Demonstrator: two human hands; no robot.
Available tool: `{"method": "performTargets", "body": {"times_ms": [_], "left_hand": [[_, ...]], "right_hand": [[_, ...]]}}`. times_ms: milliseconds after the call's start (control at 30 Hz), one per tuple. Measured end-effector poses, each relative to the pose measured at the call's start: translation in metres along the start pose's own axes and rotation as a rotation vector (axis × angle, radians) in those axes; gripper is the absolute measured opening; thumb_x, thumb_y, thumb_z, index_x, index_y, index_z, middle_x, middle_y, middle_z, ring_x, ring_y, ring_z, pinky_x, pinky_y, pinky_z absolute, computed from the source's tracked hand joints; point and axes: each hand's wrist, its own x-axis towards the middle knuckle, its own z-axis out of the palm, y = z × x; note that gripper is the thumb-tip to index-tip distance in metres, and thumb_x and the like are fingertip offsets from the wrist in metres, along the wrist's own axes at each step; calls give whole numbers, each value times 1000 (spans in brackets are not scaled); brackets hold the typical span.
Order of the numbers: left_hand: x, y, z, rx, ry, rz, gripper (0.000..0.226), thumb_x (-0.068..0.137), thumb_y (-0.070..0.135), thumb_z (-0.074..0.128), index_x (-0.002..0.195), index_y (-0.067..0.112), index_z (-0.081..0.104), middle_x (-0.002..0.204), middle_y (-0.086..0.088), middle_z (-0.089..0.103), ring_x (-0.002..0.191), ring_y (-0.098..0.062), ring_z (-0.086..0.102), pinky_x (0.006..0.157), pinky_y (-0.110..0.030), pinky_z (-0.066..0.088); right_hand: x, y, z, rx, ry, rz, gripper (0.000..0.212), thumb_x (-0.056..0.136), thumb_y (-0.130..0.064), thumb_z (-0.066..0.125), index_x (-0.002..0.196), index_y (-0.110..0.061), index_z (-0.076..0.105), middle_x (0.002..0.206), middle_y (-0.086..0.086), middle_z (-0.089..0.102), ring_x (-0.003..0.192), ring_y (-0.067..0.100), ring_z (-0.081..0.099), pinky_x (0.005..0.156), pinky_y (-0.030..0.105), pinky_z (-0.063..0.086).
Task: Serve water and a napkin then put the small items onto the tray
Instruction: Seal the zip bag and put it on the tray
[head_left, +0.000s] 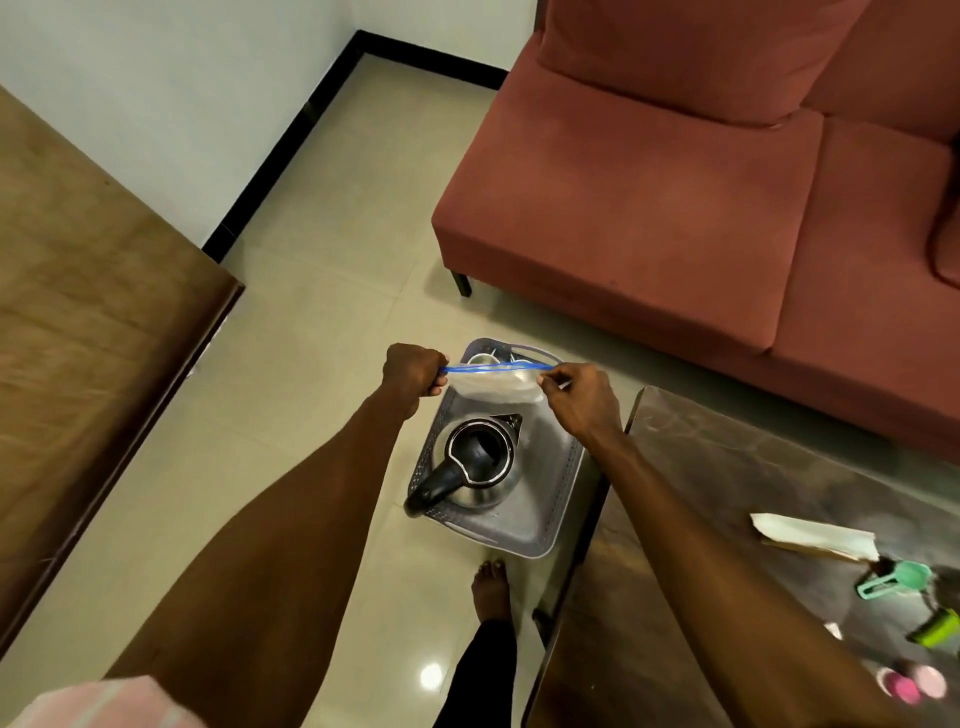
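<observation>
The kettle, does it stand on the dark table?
No, the kettle stands in the grey tray on the floor, beside the table.

Both hands, left (413, 371) and right (582, 397), pinch a zip bag (493, 387) above the tray (535, 530) holding a kettle (478, 462).

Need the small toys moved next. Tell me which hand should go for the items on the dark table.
Right, probably. The right hand is beside the dark table, where the green cup and pink lids lie. The left hand is farther away; both pinch the zip bag.
</observation>
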Motion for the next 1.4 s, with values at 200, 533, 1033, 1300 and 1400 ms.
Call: {"method": "performTargets", "body": {"times_ms": [200, 533, 1033, 1300, 1400], "left_hand": [[6, 4, -3, -21, 80, 83, 14, 77, 6, 64, 65, 1, 59, 56, -12, 50, 44, -22, 40, 44, -23, 35], [6, 15, -2, 64, 212, 215, 25, 64, 19, 63, 51, 5, 47, 52, -10, 41, 49, -24, 41, 49, -31, 35], [-8, -26, 8, 274, 185, 220, 24, 60, 22, 58, 50, 10, 40, 53, -9, 34, 49, -21, 34, 48, -32, 35], [-14, -34, 12, 263, 214, 277, 27, 62, 24, 55, 54, -1, 49, 52, -24, 48, 48, -30, 45, 53, -40, 50], [-11, -30, 13, 243, 231, 296, 25, 65, 22, 55, 60, -3, 55, 55, -24, 55, 48, -28, 48, 54, -38, 51]], "right_hand": [[2, -14, 4, 26, 105, 23, 18, 84, -37, 61, 83, -22, 72, 82, -8, 72, 77, 16, 65, 69, 28, 46], [-3, -25, 10, 58, 204, 14, 30, 77, -31, 58, 56, -15, 43, 53, 3, 51, 56, 26, 49, 56, 32, 43], [-13, 9, 19, -166, -78, -47, 17, 72, -39, 52, 66, -25, 47, 83, 4, 66, 85, 32, 61, 70, 35, 46], [-13, 27, 22, -156, -91, -55, 17, 77, -38, 60, 76, -21, 65, 83, -2, 65, 86, 25, 61, 70, 34, 49], [-15, 26, 25, -138, -41, -61, 23, 76, -40, 53, 75, -20, 64, 80, -1, 65, 82, 25, 61, 67, 34, 48]]}}
